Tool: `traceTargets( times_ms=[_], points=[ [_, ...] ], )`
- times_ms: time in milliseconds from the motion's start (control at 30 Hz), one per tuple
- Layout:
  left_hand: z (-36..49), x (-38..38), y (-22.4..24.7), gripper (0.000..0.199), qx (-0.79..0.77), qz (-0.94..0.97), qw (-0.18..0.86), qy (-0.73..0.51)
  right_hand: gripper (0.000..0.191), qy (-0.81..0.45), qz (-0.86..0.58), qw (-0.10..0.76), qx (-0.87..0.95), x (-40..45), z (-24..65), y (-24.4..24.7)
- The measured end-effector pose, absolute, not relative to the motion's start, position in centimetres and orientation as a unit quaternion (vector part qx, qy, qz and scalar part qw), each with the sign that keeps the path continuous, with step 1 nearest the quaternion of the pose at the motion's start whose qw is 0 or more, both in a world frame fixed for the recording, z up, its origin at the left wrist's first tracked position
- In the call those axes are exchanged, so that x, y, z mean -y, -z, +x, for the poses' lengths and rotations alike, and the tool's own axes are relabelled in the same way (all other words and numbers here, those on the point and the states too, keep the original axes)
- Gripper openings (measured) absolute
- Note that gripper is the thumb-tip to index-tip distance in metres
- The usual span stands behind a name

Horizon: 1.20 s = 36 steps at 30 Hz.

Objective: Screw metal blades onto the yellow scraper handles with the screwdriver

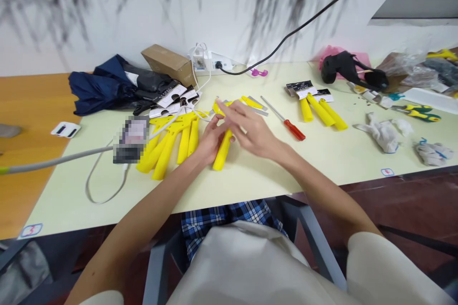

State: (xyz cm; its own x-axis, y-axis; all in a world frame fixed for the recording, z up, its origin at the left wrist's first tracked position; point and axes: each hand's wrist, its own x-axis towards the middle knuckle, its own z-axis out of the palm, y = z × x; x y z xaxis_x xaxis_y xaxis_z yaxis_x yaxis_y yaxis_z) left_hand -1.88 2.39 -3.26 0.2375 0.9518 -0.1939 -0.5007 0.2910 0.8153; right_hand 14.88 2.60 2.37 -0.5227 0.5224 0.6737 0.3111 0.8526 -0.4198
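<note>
Both hands are meeting near the middle of the bench (pixel 200 193), around one yellow handle (pixel 222 152), whose wide end is pointing toward seven o'clock, just over the bench top. The left hand (pixel 210 142) is curling about the upper part of this handle, its fingers bending inward and gripping it. The right hand (pixel 252 128) is reaching across from three o'clock, half open, its longer fingers lying nearly straight and close together and pointing toward ten o'clock over the handle's upper end; I cannot tell whether its fingertips are pinching anything. Taking the hands as the centre, a heap of yellow scrapers (pixel 168 145) is lying at nine o'clock, with a blurred-out phone (pixel 131 139) sitting beyond it. Yellow pieces with grey blades (pixel 255 105) are lying near the right hand at one o'clock, and a red screwdriver (pixel 294 129) is resting at three o'clock. Farther off, between two and three o'clock, carded yellow handles (pixel 322 110) are lying together, and a cardboard box (pixel 168 64) is standing at eleven o'clock.
</note>
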Motion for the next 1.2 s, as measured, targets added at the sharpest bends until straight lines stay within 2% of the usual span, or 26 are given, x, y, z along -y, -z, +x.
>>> traceTargets(
  times_ms=[133,300,400,567,700,900,1067,1200],
  points=[
    [-1.7,-2.4,3.4,0.054,-0.345,0.29,0.738,-0.502,0.047,-0.194,-0.314,0.447,0.815,-6.2,17.5,-0.2],
    [-1.4,-1.8,2.9,0.053,-0.36,0.292,0.74,-0.487,0.022,-0.239,-0.373,0.508,0.739,-6.3,17.7,1.7],
    [-1.2,-1.5,2.9,0.053,-0.356,0.301,0.743,-0.481,0.024,-0.213,-0.348,0.521,0.75,-6.1,17.7,1.8],
    [-1.1,-1.4,2.9,0.051,-0.35,0.31,0.746,-0.475,0.026,-0.263,-0.385,0.478,0.744,-5.6,17.6,1.5],
    [-1.1,-1.3,2.9,0.052,-0.348,0.312,0.744,-0.477,0.029,-0.282,-0.383,0.476,0.74,-5.1,17.4,1.3],
    [-1.1,-1.3,2.8,0.055,-0.345,0.315,0.741,-0.483,0.02,-0.32,-0.312,0.475,0.758,-5.5,17.8,1.5],
    [-1.1,-1.4,3.0,0.055,-0.346,0.329,0.738,-0.477,0.012,-0.375,-0.313,0.482,0.727,-6.2,18.2,1.6],
    [-1.1,-1.3,3.2,0.054,-0.344,0.364,0.724,-0.474,0.017,-0.443,-0.342,0.453,0.695,-6.5,18.8,1.1]
  ],
)
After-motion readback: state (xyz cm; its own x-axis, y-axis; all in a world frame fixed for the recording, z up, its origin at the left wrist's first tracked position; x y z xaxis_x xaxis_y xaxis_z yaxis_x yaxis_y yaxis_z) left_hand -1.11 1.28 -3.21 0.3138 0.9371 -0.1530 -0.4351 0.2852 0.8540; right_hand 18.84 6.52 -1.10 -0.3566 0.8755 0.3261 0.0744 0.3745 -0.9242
